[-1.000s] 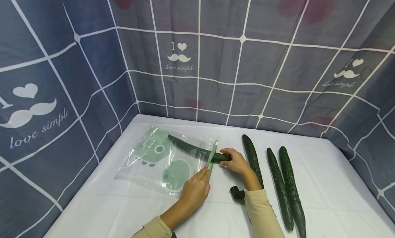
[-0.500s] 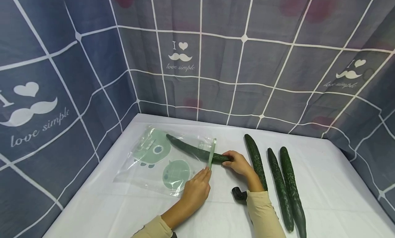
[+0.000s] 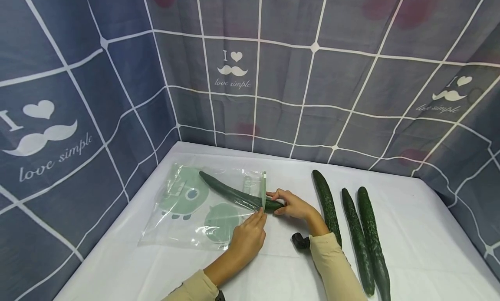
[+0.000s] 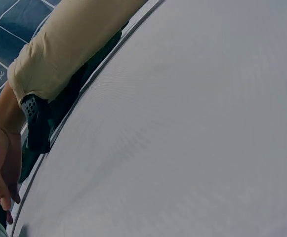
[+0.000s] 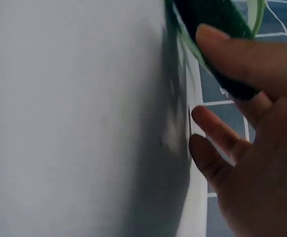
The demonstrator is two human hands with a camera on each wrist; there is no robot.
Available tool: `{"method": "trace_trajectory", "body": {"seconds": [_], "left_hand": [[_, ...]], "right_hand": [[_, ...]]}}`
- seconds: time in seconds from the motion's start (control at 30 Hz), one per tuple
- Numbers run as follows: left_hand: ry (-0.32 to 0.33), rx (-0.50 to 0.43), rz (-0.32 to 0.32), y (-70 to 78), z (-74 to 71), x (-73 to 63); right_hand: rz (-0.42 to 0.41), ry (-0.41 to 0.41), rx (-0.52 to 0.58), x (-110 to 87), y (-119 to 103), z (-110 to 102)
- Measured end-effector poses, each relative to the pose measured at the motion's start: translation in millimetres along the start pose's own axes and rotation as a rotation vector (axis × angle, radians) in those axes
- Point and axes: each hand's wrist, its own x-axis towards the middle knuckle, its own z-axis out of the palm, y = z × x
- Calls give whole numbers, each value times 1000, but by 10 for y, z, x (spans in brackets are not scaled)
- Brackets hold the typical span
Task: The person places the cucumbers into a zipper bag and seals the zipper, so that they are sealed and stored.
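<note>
A cucumber [image 3: 234,196] lies mostly inside a clear plastic zip bag [image 3: 183,231] printed with green cartoon figures. Its near end sticks out past the bag's green strip [image 3: 263,184]. My right hand [image 3: 294,206] pinches that end between thumb and fingers, right beside the bag's mouth. In the right wrist view the thumb [image 5: 232,47] presses along the dark green cucumber [image 5: 210,17], while the lower fingers stay off it. My left hand [image 3: 248,233] pinches the lower part of the bag's mouth at the strip; its own wrist view leaves it out of sight.
Right of my right hand lies another cucumber [image 3: 325,197], partly behind the forearm. Two more, a left one [image 3: 357,244] and a right one [image 3: 373,240], lie side by side farther right. A black device [image 3: 300,241] sits at my right wrist. Grey checked curtains [image 3: 281,75] stand behind the white table [image 3: 422,249].
My right hand has moved left, and the cucumber has slid further into the bag, with less of its end showing. The bag and its strip have shifted slightly left.
</note>
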Motion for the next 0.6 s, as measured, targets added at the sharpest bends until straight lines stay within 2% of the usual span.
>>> {"method": "trace_trajectory", "body": {"seconds": [0.2, 0.37, 0.47, 0.6], "left_hand": [[-34, -5, -31, -13, -18, -14], [-50, -22, -45, -23, -27, -20], [-64, -28, -41, -34, -37, -25], [-73, -25, -55, -61, -38, -30]], "right_hand": [[120, -103, -89, 82, -113, 24], [173, -132, -174, 135, -159, 33], [177, -131, -188, 155, -133, 3], [116, -89, -218, 188, -71, -19]]}}
